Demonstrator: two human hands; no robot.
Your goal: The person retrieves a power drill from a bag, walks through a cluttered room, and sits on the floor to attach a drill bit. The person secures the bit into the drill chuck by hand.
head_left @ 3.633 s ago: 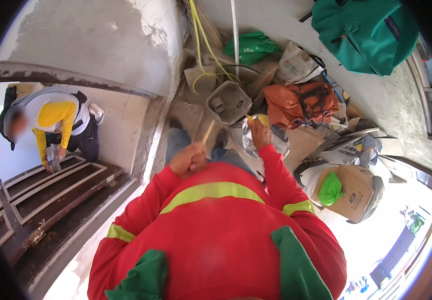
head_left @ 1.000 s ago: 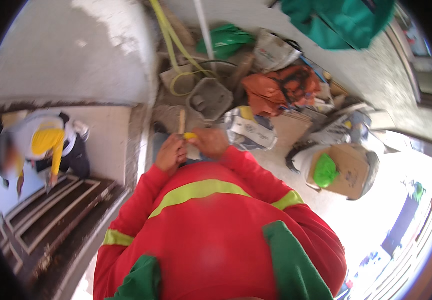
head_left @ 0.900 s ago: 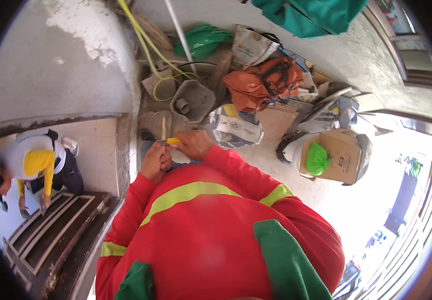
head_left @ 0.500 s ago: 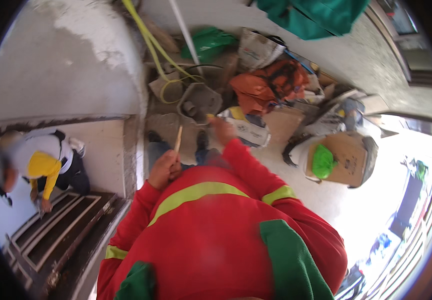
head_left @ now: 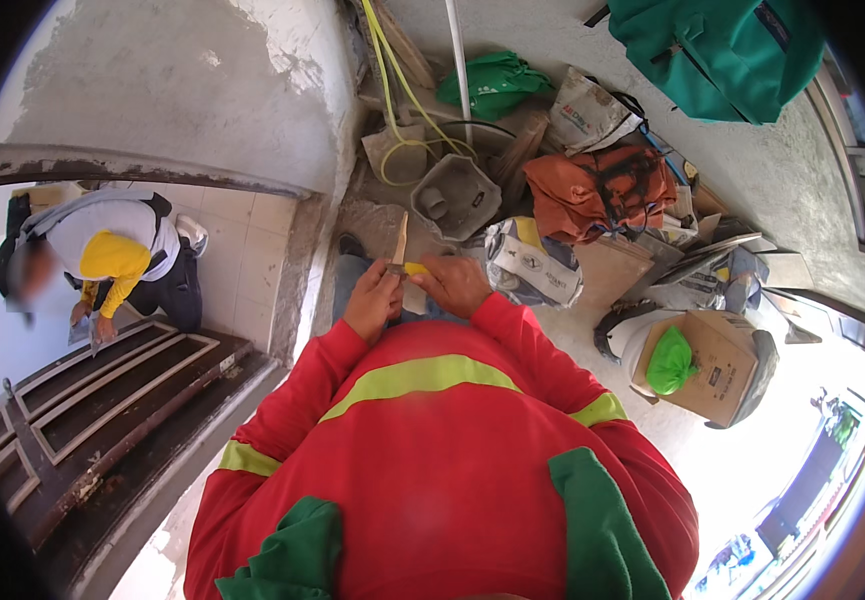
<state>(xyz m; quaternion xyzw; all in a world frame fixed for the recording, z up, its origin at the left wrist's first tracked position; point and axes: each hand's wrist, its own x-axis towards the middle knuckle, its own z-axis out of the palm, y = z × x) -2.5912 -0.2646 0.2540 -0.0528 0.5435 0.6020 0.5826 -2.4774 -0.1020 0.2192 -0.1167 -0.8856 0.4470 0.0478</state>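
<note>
In front of my red-sleeved chest, my left hand (head_left: pixel 376 300) is closed round the lower end of a thin strip of wood (head_left: pixel 401 238), which points up and away with a tapered tip. My right hand (head_left: pixel 455 286) grips what looks like a small yellow-handled knife (head_left: pixel 415 268). Its dark front end lies across the strip, just above my left fingers. Both hands are close together, with the right one slightly to the right. Most of the knife's handle is hidden in my right palm.
Ahead are a grey octagonal tub (head_left: pixel 460 200), a white sack (head_left: pixel 532 262) and an orange-red bag (head_left: pixel 592 195). A cardboard box (head_left: pixel 717 350) with a green plastic bag (head_left: pixel 670 362) stands right. Left, beyond an opening, a person (head_left: pixel 117 245) bends over a dark panelled door (head_left: pixel 122 400).
My right hand has come left and down toward my left hand, bringing the yellow knife against the wood strip. The whole view has shifted, so the surroundings appear farther right and lower.
</note>
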